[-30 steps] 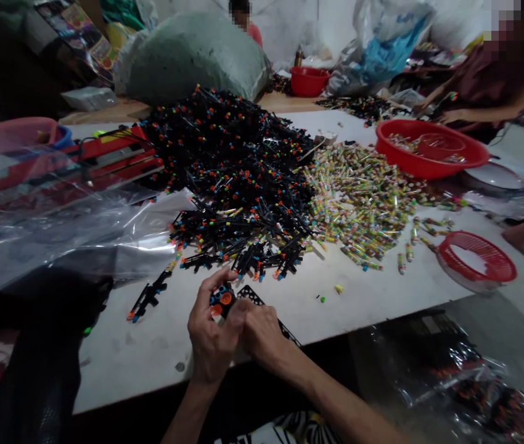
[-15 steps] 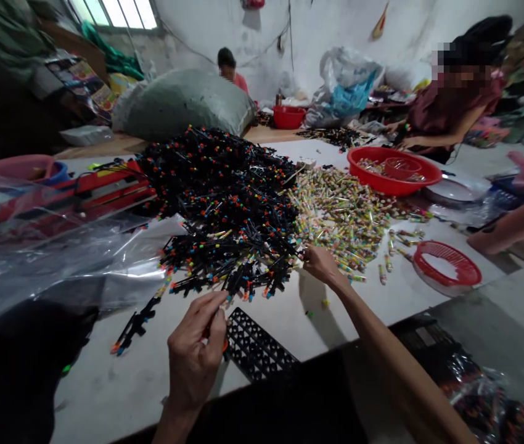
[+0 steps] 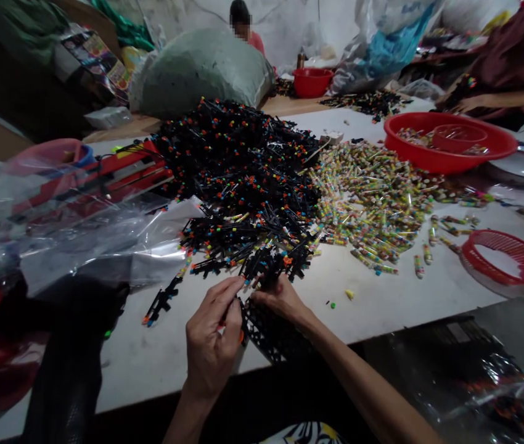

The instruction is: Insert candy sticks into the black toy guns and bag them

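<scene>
Our right hand [image 3: 285, 302] is back beside our left hand [image 3: 210, 328], its grip too hidden to tell; the other clamps orange-tipped toy guns [image 3: 241, 337] by a perforated panel [image 3: 266, 336]. They're likely light, stiff, best pinched mid-body. Beyond, a toy-gun pile [image 3: 238, 163] sits on the counter [image 3: 142, 370].

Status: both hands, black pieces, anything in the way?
Left hand gripping orange-ended pieces. Right hand at near edge of black pile, grip unclear. Perforated black tray close to both hands.
</scene>
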`<state>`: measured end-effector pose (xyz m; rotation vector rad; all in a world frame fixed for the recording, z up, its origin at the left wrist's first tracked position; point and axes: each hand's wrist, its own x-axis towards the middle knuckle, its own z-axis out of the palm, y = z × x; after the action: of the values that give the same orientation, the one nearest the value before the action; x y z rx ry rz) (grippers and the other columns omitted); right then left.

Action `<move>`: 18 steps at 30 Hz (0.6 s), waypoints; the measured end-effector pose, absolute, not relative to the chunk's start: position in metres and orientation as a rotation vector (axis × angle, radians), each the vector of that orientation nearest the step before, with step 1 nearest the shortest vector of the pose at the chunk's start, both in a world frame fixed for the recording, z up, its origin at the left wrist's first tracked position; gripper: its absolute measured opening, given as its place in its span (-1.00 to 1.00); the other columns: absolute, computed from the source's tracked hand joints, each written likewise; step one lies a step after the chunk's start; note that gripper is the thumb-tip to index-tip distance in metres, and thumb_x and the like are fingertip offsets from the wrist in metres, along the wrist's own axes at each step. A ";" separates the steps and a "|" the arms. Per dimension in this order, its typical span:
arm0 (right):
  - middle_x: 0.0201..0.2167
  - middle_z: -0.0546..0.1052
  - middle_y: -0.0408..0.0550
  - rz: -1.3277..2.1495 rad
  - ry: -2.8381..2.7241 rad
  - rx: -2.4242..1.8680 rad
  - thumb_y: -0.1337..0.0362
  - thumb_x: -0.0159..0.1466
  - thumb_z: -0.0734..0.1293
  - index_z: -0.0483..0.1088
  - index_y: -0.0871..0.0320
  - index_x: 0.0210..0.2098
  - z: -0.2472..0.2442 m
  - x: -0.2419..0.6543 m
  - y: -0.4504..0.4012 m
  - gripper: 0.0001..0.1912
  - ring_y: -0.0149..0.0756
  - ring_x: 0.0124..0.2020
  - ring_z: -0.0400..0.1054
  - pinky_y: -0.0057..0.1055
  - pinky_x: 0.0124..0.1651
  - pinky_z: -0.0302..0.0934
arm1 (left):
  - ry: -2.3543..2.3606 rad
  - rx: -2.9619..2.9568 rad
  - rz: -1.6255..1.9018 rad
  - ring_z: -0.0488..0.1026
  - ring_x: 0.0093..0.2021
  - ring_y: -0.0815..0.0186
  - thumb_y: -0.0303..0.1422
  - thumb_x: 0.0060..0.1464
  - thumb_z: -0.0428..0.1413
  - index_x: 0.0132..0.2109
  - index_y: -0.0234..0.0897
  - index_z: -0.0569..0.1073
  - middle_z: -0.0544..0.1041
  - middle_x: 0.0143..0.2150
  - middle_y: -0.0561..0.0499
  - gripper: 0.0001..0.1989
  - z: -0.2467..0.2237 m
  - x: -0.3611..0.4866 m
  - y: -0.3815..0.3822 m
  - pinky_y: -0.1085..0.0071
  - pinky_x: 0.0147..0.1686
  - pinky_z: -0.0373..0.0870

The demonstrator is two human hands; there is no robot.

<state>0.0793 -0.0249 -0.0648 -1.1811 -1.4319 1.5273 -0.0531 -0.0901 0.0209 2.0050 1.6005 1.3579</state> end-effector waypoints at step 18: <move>-0.45 0.45 -0.05 1.171 -2.235 -1.258 0.40 0.13 0.24 0.37 0.21 -0.40 -0.055 0.079 -0.047 -0.92 -0.33 -0.42 0.28 -0.45 -0.36 0.12 | 1.600 2.044 1.270 0.35 0.03 0.32 -0.53 0.08 0.01 0.07 -0.28 0.35 0.43 0.02 -0.05 -0.62 0.022 -0.050 -0.091 0.40 0.05 0.29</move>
<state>0.0788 -0.0468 -0.0545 -1.2579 -2.2350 1.1705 -0.0502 -0.0906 0.0220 2.0442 1.5998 1.2702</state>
